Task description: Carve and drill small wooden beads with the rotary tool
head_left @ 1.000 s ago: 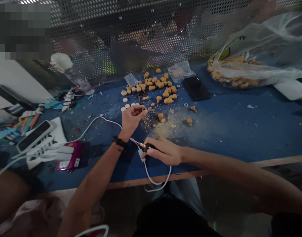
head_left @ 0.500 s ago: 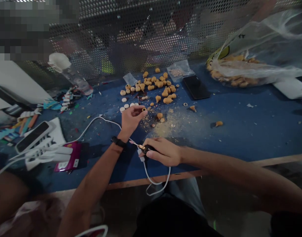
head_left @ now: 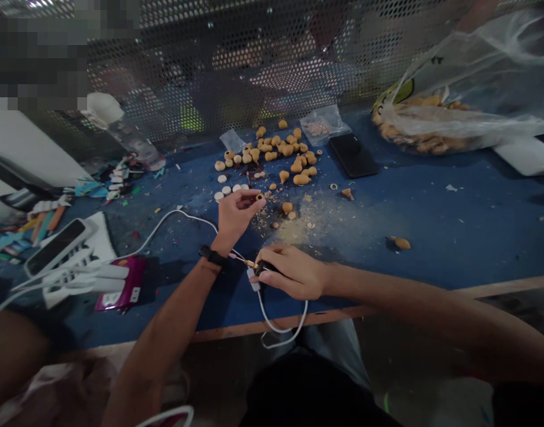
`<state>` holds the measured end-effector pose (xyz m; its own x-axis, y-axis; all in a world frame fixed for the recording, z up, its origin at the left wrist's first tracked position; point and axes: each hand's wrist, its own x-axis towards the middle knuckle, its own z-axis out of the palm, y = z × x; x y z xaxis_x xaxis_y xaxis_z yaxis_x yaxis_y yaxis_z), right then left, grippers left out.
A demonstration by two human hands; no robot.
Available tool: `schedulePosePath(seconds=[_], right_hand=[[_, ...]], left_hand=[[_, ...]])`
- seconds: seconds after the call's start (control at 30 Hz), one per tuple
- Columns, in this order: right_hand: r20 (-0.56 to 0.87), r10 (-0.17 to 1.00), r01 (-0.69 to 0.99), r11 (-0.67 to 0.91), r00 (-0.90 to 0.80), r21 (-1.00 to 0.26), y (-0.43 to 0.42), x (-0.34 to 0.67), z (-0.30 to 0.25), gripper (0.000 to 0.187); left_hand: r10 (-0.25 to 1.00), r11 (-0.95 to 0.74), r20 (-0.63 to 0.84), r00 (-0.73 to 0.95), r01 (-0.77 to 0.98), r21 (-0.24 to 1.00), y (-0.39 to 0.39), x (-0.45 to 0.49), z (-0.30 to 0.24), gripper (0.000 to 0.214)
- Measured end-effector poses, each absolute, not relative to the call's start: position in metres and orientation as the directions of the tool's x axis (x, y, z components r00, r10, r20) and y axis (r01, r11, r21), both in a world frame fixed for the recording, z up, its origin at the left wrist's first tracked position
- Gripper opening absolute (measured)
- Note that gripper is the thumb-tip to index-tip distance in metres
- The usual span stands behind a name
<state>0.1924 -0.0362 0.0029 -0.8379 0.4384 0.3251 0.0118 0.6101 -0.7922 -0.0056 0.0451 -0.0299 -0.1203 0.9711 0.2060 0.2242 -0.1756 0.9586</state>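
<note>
My left hand (head_left: 235, 213) pinches a small tan bead (head_left: 259, 197) between thumb and fingertips, just above the blue table (head_left: 454, 219). A black watch sits on that wrist. My right hand (head_left: 293, 273) is closed around a small corded rotary tool (head_left: 256, 267), whose thin bit points left toward my left wrist. Its white cable (head_left: 276, 323) loops off the table's front edge. A pile of tan beads (head_left: 283, 154) and a few white ones (head_left: 230, 191) lie just beyond my left hand, with sawdust (head_left: 312, 219) beside them.
One loose bead (head_left: 402, 243) lies alone at the right. A black phone (head_left: 354, 155) and small plastic bags lie at the back, a big clear bag of beads (head_left: 450, 118) at the far right. A power strip with a phone (head_left: 63, 252) and clutter fill the left. Perforated metal screen behind.
A loose bead has rolled right and toward me across the table. My right hand with the tool shifted slightly left. My left hand kept its pinch on the bead.
</note>
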Motion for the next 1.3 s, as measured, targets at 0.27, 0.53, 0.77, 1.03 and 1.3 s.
schedulePosePath(seconds=[0.27,0.53,0.77,1.03,1.3], right_hand=[[0.332,0.589,-0.053,0.439,-0.737,-0.897,-0.035,0.197,0.0,0.041],[0.185,0.907,-0.015,0.193,-0.377,-0.981,0.005,0.226,0.01,0.037],[0.147,0.883,0.227,0.27,-0.445,-0.936,0.021,0.25,0.006,0.036],[0.101,0.856,0.336,0.305,-0.507,-0.891,0.017,0.244,0.008,0.035],[0.095,0.843,0.343,0.315,-0.529,-0.885,0.013,0.244,0.011,0.037]], left_hand=[[0.972,-0.185,0.212,-0.1,0.231,0.955,0.043,-0.005,-0.029,0.039],[0.962,-0.259,0.271,-0.038,0.192,0.947,0.038,0.0,-0.025,0.04],[0.918,-0.392,0.396,0.023,0.214,0.895,0.032,0.003,-0.018,0.029],[0.924,-0.38,0.377,0.061,0.242,0.893,0.03,0.003,-0.017,0.034],[0.944,-0.325,0.33,0.002,0.172,0.93,0.031,0.003,-0.016,0.036]])
